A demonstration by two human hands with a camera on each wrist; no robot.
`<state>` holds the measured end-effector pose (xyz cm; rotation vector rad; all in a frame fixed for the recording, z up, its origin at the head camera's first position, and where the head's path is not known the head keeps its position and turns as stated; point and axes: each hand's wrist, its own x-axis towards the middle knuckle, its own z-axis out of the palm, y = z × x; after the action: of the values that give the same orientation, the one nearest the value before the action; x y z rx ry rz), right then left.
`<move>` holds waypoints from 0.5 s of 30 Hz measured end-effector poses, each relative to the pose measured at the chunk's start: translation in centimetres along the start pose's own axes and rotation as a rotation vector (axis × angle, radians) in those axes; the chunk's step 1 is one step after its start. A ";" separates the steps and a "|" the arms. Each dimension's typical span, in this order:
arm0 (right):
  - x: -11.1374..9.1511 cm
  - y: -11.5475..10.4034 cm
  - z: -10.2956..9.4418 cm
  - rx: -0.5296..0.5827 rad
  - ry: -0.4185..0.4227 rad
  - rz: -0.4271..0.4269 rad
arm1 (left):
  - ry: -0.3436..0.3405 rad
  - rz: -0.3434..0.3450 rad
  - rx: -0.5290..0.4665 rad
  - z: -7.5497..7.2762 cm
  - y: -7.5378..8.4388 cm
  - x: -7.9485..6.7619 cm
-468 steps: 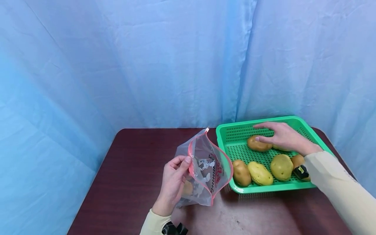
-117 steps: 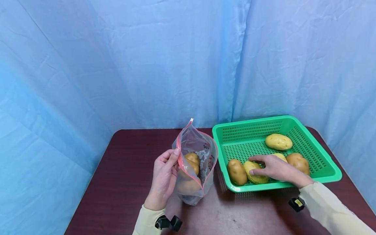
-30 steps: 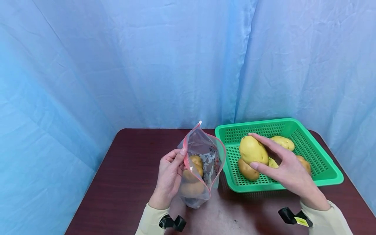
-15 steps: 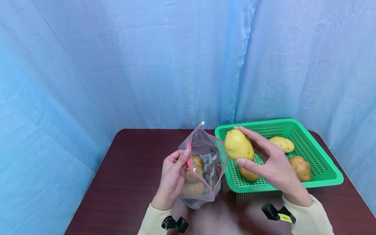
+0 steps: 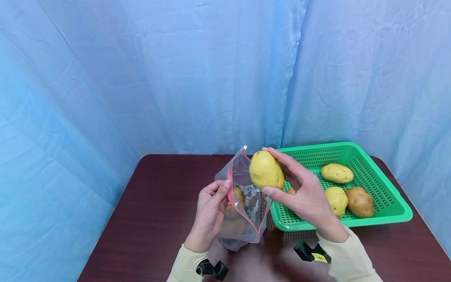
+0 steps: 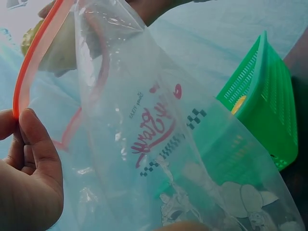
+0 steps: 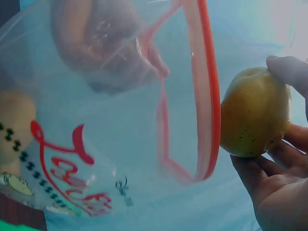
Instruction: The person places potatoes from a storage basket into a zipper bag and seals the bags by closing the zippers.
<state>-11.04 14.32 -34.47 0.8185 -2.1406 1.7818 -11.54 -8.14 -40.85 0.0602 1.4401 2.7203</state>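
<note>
My left hand (image 5: 210, 207) pinches the red zip edge of a clear zip bag (image 5: 230, 241), whose mouth stands wide. Brown potatoes (image 5: 232, 225) show through the bag's lower side. With thumb and fingers my right hand (image 5: 306, 194) grips a yellow potato (image 5: 266, 170) right at the bag's mouth, overlapping its far rim in the head view. The right wrist view has that potato (image 7: 255, 113) just beyond the red zip edge (image 7: 208, 96). Red lettering (image 6: 156, 127) and a checkered strip mark the bag in the left wrist view.
Right of the bag stands a green perforated basket (image 5: 387, 216). In it lie two yellow potatoes (image 5: 337, 173), a brown potato (image 5: 360, 202) and another brown one (image 5: 291, 191) mostly behind my right hand. The dark wooden table (image 5: 158, 203) backs onto a blue curtain (image 5: 211, 78).
My right hand has carried the yellow potato left from over the basket to the bag's mouth. The left hand and bag have shifted slightly right. Earlier, more potatoes lay in the basket.
</note>
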 end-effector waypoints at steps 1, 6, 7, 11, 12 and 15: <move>0.1 0.0 0.2 0.001 0.002 -0.005 | 0.002 -0.001 0.000 0.0 0.0 0.0; 0.5 0.5 1.1 -0.088 -0.002 -0.019 | 0.005 -0.004 0.006 0.1 0.0 0.0; 0.5 0.7 1.3 -0.128 -0.004 -0.032 | 0.004 -0.004 0.009 0.1 0.0 0.0; 0.5 1.7 2.0 -0.322 -0.015 -0.102 | 0.007 -0.006 0.019 0.0 0.1 -0.1; 0.4 1.9 2.2 -0.365 -0.021 -0.115 | 0.008 -0.005 0.020 -0.1 0.1 -0.1; 0.4 2.4 2.5 -0.468 -0.044 -0.140 | 0.013 0.002 0.014 -0.3 0.1 0.1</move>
<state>-12.24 12.03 -36.79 0.8579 -2.3252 1.1337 -11.62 -8.42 -40.94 0.0449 1.4632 2.7179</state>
